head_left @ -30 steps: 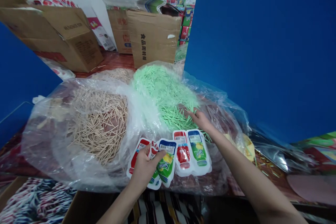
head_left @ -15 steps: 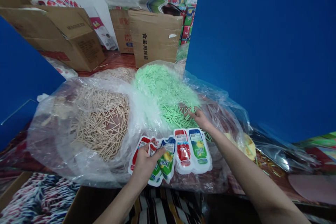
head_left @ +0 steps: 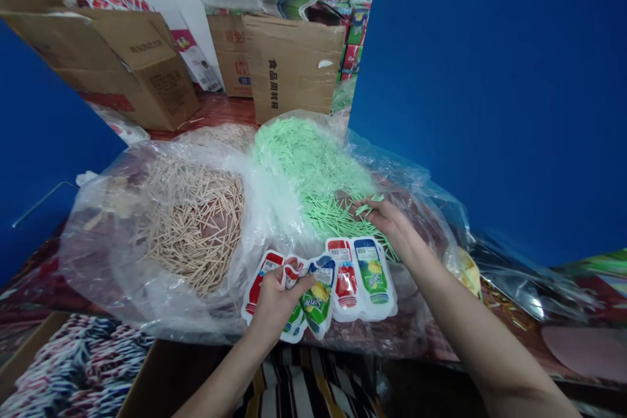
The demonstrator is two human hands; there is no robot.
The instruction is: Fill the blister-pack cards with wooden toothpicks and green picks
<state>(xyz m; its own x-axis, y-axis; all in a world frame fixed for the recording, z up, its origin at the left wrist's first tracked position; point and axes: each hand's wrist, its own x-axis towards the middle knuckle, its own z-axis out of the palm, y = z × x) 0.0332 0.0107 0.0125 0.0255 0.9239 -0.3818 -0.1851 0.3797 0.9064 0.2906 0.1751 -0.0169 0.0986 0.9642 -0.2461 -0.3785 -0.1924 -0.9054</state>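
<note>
Tan wooden sticks [head_left: 196,228] sprawl in clear plastic [head_left: 122,287], ten o'clock of the pouch strip [head_left: 360,277]. At the strip's nine o'clock end the left hand [head_left: 277,297] clamps down, thumb over the top, probably to stop the slick strip sliding. At twelve o'clock mound the green sticks [head_left: 313,170]. At one o'clock the right hand [head_left: 389,219] pinches a few, fingertips closed, seemingly to keep the thin pieces together.

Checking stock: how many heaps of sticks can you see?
3: a tan heap in the left bag, a green heap by the right hand, and a smaller tan heap behind them. Others may be hidden.
</note>
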